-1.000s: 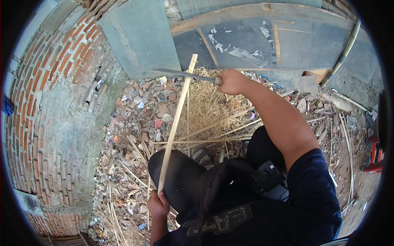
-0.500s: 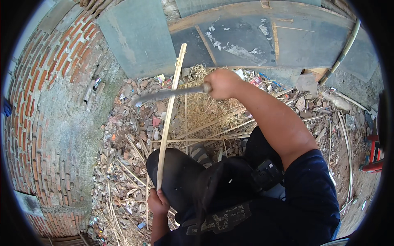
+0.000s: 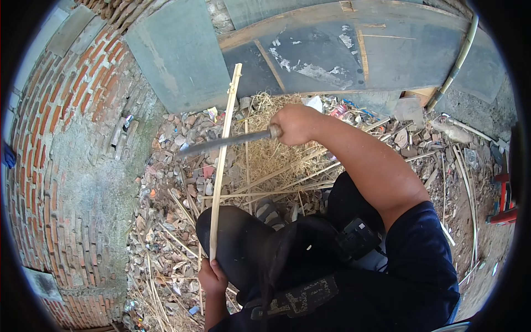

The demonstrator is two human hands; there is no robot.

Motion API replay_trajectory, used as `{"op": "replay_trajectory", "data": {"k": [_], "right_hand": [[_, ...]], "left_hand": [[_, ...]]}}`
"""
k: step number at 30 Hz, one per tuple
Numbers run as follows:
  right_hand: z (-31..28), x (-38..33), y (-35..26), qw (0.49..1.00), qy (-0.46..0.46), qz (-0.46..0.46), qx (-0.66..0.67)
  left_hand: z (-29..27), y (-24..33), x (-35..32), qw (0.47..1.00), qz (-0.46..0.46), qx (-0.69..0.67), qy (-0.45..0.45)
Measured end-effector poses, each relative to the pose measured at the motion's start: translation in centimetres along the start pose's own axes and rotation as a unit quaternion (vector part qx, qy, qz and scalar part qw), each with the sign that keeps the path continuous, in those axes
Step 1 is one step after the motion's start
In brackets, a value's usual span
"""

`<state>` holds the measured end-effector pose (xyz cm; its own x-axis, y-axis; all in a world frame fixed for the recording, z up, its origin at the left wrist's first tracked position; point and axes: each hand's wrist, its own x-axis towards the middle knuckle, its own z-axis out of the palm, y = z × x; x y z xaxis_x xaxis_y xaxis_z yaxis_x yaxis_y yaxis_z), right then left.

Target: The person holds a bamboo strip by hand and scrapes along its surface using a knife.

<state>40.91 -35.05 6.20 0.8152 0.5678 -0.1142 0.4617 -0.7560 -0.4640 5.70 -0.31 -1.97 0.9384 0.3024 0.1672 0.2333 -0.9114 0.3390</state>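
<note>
My left hand (image 3: pixel 213 276) is closed round the near end of a long pale bamboo strip (image 3: pixel 217 193), beside my left knee. The strip slants up and away past the knee, and small raised shavings show near its far end. In my right hand (image 3: pixel 296 123) is the handle of a machete (image 3: pixel 243 137), gripped in a fist. Its long, narrow blade points left and crosses the strip in its upper half. The blade looks slightly blurred, and whether it touches the strip I cannot tell.
A heap of thin shavings (image 3: pixel 276 160) lies beyond my knees, with several bamboo strips (image 3: pixel 276 192) across the rubble. A brick wall (image 3: pixel 44 166) rises at the left, dark panels (image 3: pixel 310 61) stand at the back, and a red object (image 3: pixel 503 207) is at the right.
My right hand and the machete have come a little nearer to me, along the strip. The strip's far end has shifted slightly left in view; my left hand keeps its hold.
</note>
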Motion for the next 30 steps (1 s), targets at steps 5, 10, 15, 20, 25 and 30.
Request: {"op": "replay_trajectory", "data": {"k": [5,10,15,20,25,30], "right_hand": [[0.9,0.0,-1.6,0.997,0.026,-0.070,-0.025],[0.2,0.5,-0.9,0.996,0.061,-0.044,-0.048],[0.3,1.7,2.5,0.991,0.119,0.044,0.031],[0.3,1.4,3.0,0.989,0.096,0.083,0.072],[0.2,1.2,2.1,0.992,0.080,0.043,0.093],[0.5,1.1,0.5,0.998,0.036,-0.008,0.053]], "left_hand": [[0.3,-0.2,-0.1,1.000,0.003,-0.025,0.004],[0.7,-0.6,0.0,0.999,0.020,-0.029,0.041],[0.6,-0.9,0.1,0.999,0.017,-0.026,0.039],[0.1,-0.7,0.1,1.000,0.013,0.004,0.014],[0.4,-0.6,0.0,1.000,0.009,-0.009,0.019],[0.6,-0.4,0.2,0.999,-0.003,-0.035,0.021]]}}
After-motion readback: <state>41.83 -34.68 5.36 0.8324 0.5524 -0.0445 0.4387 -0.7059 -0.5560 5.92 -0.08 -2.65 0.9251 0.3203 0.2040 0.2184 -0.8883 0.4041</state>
